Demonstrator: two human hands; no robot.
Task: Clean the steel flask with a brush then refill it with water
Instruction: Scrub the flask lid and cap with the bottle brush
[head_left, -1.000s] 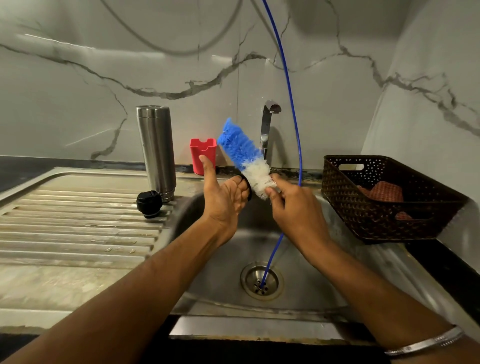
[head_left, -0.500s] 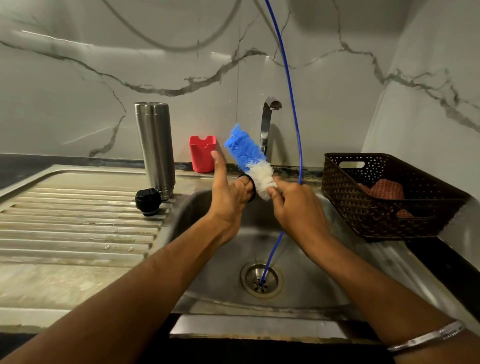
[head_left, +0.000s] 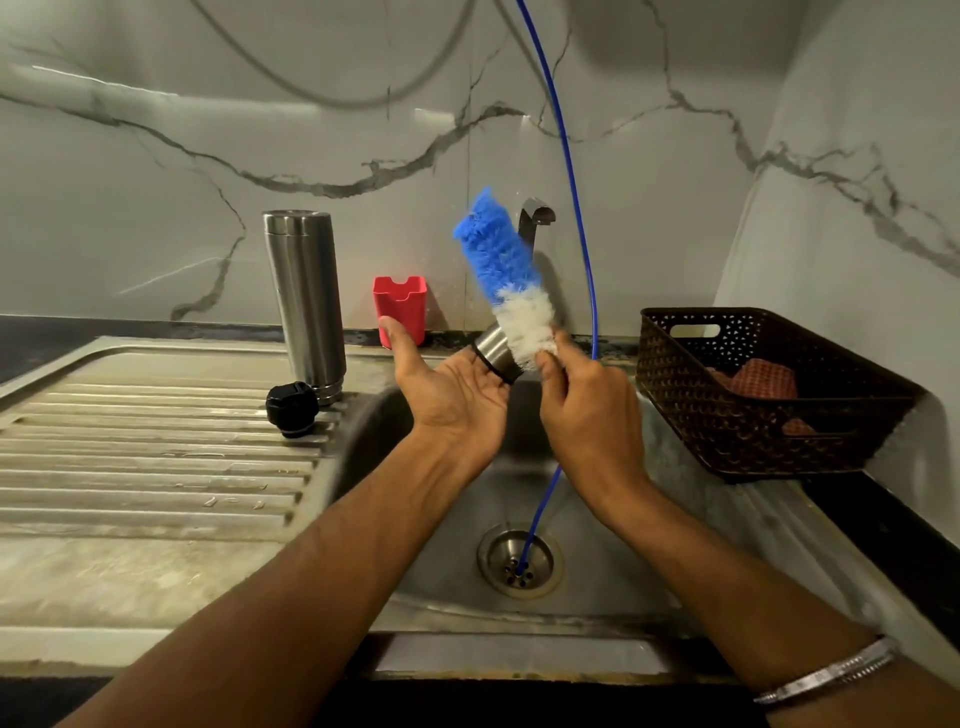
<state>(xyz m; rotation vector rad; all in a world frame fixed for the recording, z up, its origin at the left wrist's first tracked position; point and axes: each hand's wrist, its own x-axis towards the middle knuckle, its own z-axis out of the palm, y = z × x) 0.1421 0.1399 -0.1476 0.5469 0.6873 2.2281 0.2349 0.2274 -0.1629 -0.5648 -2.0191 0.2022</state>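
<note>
The steel flask (head_left: 306, 301) stands upright with its mouth uncovered on the drainboard, left of the sink. Its black stopper (head_left: 292, 408) lies beside its base. Over the basin, my left hand (head_left: 452, 400) is palm-up, its fingertips holding a small steel cup (head_left: 493, 351) with a black rim. My right hand (head_left: 587, 415) pinches the lower end of the bottle brush (head_left: 506, 280), which has blue bristles above and white ones below. The brush points up and slightly left, and its white part touches the cup. The brush handle is hidden by my fingers.
A tap (head_left: 535, 218) rises behind the brush. A thin blue hose (head_left: 584, 249) hangs down into the sink drain (head_left: 519, 561). A red holder (head_left: 400, 309) stands by the wall. On the right counter sits a brown basket (head_left: 769, 441) holding a red cloth.
The brush has risen and swung more upright. My left palm has opened upward, and the steel cup now shows at its fingertips. The flask and stopper have not moved.
</note>
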